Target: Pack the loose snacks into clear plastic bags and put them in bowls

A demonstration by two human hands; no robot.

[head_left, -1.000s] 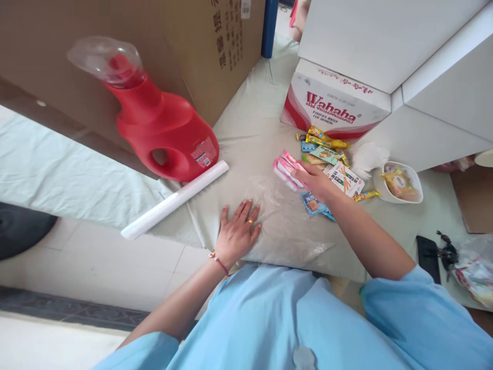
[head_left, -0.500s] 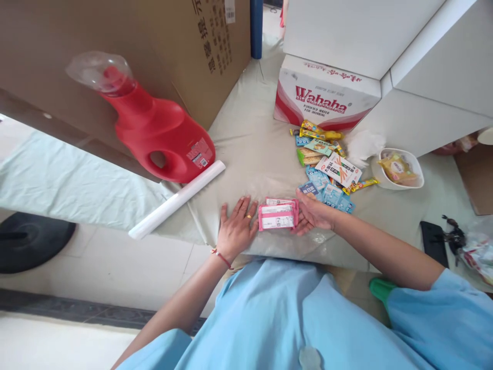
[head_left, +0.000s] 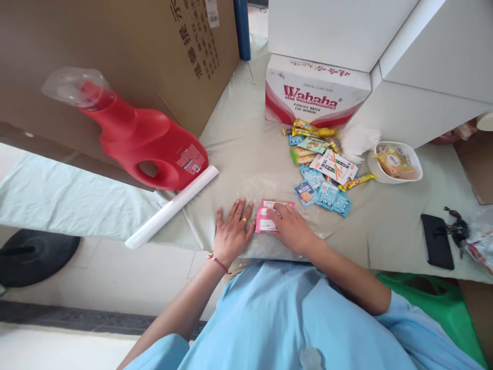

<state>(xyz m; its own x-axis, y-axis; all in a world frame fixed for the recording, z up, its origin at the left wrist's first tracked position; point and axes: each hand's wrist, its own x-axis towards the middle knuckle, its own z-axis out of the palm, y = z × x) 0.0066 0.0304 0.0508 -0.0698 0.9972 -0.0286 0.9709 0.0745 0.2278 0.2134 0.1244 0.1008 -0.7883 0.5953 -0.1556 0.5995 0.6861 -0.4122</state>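
Note:
Two pink-and-white snack packets (head_left: 265,224) lie side by side on a sheet of clear plastic film (head_left: 265,250) near the table's front edge. My right hand (head_left: 291,226) rests over the packets with its fingers stretched across their tops, hiding their right part. Flat on the film just left of the packets is my left hand (head_left: 233,230), fingers spread, a ring on one finger and a red bracelet at the wrist. Beyond the right hand lies a pile of snack packets (head_left: 323,167) in blue, yellow, green and white.
A white roll (head_left: 173,205) lies at the left beside a red jug (head_left: 150,139). Behind stand a big cardboard box (head_left: 127,46) and a Wahaba-style water carton marked Wahaha (head_left: 316,97). To the right are a white bowl (head_left: 418,172) and a black phone (head_left: 437,241).
My right hand has moved from the packets' right side, palm turned up, to lie palm down on top of them. My left hand has stayed put. The view has shifted slightly.

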